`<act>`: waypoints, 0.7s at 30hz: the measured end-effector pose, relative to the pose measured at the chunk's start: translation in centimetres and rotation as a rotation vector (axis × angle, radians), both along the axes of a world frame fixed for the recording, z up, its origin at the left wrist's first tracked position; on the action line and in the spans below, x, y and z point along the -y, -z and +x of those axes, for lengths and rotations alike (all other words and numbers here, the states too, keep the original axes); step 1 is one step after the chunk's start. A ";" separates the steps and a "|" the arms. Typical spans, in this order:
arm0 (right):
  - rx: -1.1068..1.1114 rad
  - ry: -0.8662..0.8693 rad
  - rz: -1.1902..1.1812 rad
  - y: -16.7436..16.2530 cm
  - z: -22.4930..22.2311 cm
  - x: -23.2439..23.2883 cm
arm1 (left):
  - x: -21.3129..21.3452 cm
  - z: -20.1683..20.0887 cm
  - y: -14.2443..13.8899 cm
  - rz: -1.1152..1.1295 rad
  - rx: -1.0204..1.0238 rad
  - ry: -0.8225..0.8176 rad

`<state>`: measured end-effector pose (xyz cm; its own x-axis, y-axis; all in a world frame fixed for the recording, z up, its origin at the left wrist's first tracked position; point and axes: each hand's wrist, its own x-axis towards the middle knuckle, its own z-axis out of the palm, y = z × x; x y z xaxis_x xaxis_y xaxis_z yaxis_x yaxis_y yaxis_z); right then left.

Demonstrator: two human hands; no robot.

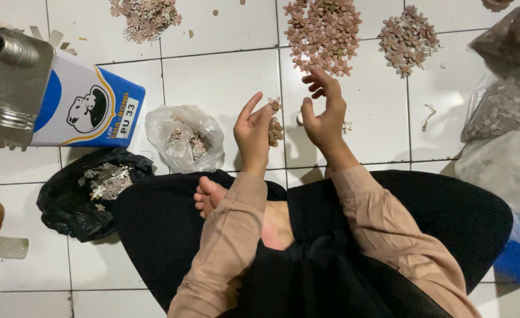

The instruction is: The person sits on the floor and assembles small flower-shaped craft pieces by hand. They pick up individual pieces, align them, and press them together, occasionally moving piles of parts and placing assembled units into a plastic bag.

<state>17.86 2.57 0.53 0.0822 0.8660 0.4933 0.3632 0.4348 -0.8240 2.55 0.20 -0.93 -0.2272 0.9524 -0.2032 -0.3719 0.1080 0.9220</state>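
Observation:
I sit cross-legged on a white tiled floor (224,76). My left hand (253,134) is raised above my lap and pinches a small stack of brown flower-shaped pieces (275,125) between thumb and fingers. My right hand (323,112) hovers just to the right of it, fingers curled and spread, holding nothing that I can see. A single pale flower piece (347,126) lies on the tile beside my right hand. Two heaps of brown flower pieces (323,32) (408,38) lie on the floor beyond my hands.
A blue and white metal can (65,100) lies at the left. A clear bag of pieces (184,138) and a black bag of pale flowers (89,191) sit near my left knee. More clear bags (504,118) pile up at the right. Another heap (145,17) lies at top left.

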 end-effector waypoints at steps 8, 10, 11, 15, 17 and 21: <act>0.003 -0.040 -0.038 1.2 0.1 -0.1 | 0.1 0.1 -1.4 -0.023 -0.068 -0.021; 0.007 -0.060 -0.059 1.2 0.1 -0.1 | 0.0 0.1 -1.1 -0.012 -0.069 -0.014; 0.006 -0.063 -0.078 1.2 0.1 -0.1 | 0.1 0.1 -0.9 -0.007 -0.070 -0.009; -0.103 -0.102 -0.200 1.4 0.2 -0.4 | 0.1 0.0 0.0 0.029 -0.058 0.000; -0.169 -0.113 -0.225 1.6 0.4 -0.6 | 0.2 0.0 0.5 0.052 -0.022 0.003; -0.253 -0.126 -0.250 2.2 0.6 -0.8 | 0.0 -0.1 0.9 0.078 0.105 -0.046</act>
